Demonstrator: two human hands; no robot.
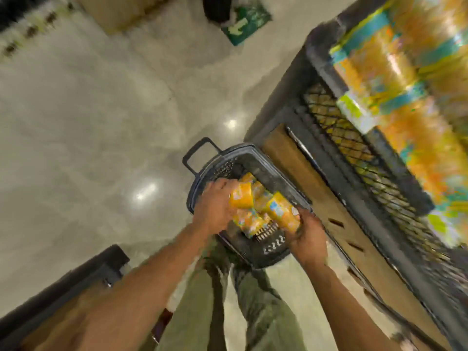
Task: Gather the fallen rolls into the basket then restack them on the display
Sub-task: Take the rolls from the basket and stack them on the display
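Ok, I'm looking down over the basket (249,158), dark plastic, sitting on the pale shiny floor (88,122) right by the feet, its handle (196,154) sticking out on the far side. Both hands are in over it. Left hand (215,206) has its fingers (222,184) clenched round one yellow roll (241,198); right hand (307,234) is grasping a second yellow roll (282,215) from below, fingers curled under its near end. The two held rolls sit just beside each other above the basket's middle. More rolls (249,224) lie inside underneath, same yellow wrap w/ blue-orange print; can't count them, too much blur. To the right, the display (354,138): dark mesh-sided bin, close beside the basket, w/ a brown cardboard panel (316,188) along its lower front. It's piled w/ yellow-orange packs (405,79), badly smeared by motion. Green trousers (253,300) below the basket. Another dark fixture (76,282) at the lower left, well apart.
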